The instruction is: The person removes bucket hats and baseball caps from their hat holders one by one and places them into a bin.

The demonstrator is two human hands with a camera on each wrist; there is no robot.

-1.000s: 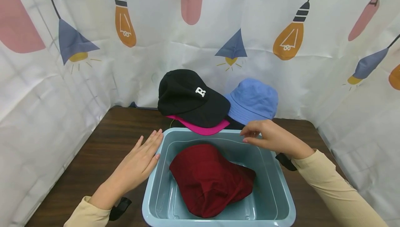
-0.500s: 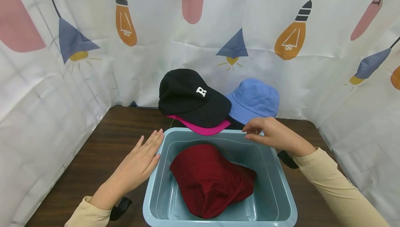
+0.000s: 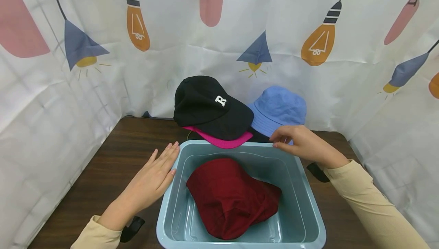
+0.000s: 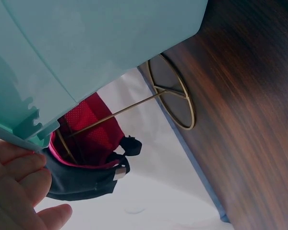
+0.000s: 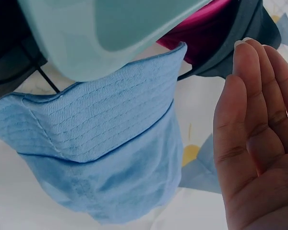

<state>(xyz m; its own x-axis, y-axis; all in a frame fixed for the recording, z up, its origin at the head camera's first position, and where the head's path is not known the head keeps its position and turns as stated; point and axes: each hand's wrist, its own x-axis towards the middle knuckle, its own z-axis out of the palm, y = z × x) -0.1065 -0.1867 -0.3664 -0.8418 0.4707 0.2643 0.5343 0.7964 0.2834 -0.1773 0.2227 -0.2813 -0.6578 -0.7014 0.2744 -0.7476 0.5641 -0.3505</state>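
A dark red bucket hat (image 3: 233, 199) lies crumpled inside a light blue plastic tub (image 3: 295, 199). My left hand (image 3: 151, 178) rests along the tub's left rim with straight fingers. Over the far right corner of the tub hovers my right hand (image 3: 303, 144), its fingers bent loosely and nothing in them. Just beyond that hand is a blue bucket hat (image 3: 279, 106), and the right wrist view shows the palm apart from this hat (image 5: 125, 139). A black cap (image 3: 202, 100) with a white letter R sits behind the tub, over a pink brim (image 3: 224, 142).
A brown wooden table (image 3: 103, 173) carries the tub. In the left wrist view a gold wire stand (image 4: 191, 108) with a round base reaches up into the pink-lined cap (image 4: 98, 129). A white printed curtain (image 3: 157, 89) closes off the back and sides.
My right hand has moved slightly away from me and to the right, toward the blue bucket hat. The left hand, the tub and the hats look unchanged.
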